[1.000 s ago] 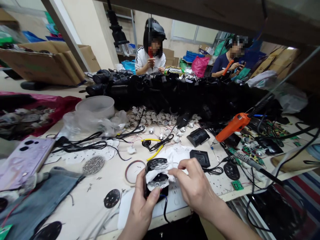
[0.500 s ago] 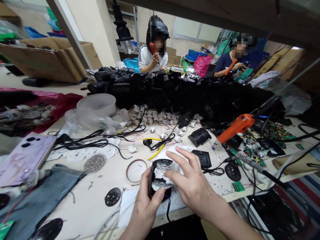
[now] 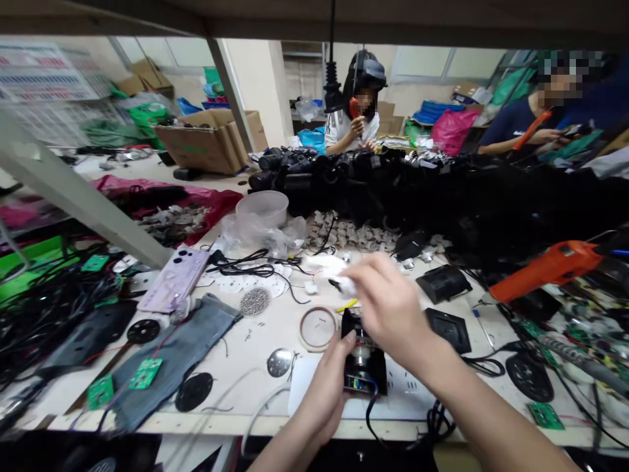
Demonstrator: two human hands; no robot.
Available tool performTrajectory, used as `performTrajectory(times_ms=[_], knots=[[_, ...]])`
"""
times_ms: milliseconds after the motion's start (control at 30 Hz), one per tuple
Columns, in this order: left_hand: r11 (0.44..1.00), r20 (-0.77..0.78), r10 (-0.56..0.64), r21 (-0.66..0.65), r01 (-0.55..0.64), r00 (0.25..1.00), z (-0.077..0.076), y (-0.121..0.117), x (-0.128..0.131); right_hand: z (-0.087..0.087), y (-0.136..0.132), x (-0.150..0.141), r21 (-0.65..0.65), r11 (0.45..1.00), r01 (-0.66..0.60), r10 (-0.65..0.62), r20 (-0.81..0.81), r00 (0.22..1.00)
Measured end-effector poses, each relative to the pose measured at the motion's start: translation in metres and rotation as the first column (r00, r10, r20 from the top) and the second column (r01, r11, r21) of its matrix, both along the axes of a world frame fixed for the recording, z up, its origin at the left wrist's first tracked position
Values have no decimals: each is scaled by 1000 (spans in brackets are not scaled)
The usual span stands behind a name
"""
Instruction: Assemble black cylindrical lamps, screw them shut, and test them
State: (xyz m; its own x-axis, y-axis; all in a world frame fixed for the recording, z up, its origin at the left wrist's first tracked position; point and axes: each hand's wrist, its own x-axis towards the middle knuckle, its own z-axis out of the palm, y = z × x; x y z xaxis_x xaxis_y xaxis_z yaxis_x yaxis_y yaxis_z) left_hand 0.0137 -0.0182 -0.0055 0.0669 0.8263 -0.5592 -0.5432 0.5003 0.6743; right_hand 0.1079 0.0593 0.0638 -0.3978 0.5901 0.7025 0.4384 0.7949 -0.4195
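Note:
My left hand [image 3: 322, 387] is wrapped round the left side of an open black device housing [image 3: 379, 377]. A silver cylindrical part and a small board with coloured wires show inside it, and a dark cable hangs from its lower end. Above the housing, my right hand [image 3: 388, 295] pinches a white, crumpled-looking piece [image 3: 334, 265] with a dark bit on its underside; motion blur hides its exact kind. Just left of the housing lies a roll of tape [image 3: 301, 328]. Under the housing is a white sheet [image 3: 305, 373].
An orange electric screwdriver [image 3: 550, 269] hangs at the right. Black housings [image 3: 417, 190] are heaped at the back, before small white parts [image 3: 354, 233]. A phone [image 3: 174, 278], a grey cloth [image 3: 184, 357] and a dish of screws [image 3: 255, 301] lie left. Two people [image 3: 351, 131] work opposite.
My right hand has lifted the white piece up and away from the housing, exposing the silver part inside. The view has swung left. My left hand still holds the housing.

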Motion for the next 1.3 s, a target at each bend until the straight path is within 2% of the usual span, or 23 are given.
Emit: performTrajectory(times_ms=[100,200,267,367,467,567,667,767,933,1033,1133,1300], knots=[[998,-2,-54,-38,54,999,-2,0,3,-1,18,-48,-89,985,-144,155,128,979],[999,-32,-28,-30,27,999,-4,1,-1,-3,18,-61,-151,974,-170,210,307,928],[1000,-53,16,-23,-17,998,-6,2,-5,0,9,-46,-138,979,-149,187,325,927],[997,-39,47,-59,-49,998,-5,6,-8,4,-12,4,-156,984,-91,120,192,974],[994,21,25,-107,-22,999,-2,9,-3,-4,-30,70,-198,972,124,-120,36,992],[995,41,-18,-99,22,999,3,11,6,-25,-42,130,-241,873,424,-423,61,904],[993,18,-44,-112,46,999,6,11,18,-48,-39,164,-287,736,613,-595,158,788],[990,18,-65,-125,66,998,9,11,28,-65,-11,168,-327,608,723,-631,354,690],[989,75,-28,-144,39,997,14,5,29,-83,56,155,-348,464,814,-655,484,580],[989,109,-15,-145,31,994,16,2,22,-91,76,156,-381,372,846,-635,561,532],[990,141,-35,-133,54,989,16,2,15,-96,80,162,-397,343,851,-593,611,524],[986,233,-72,-129,104,970,11,7,8,-100,76,169,-364,374,853,-578,628,521]])
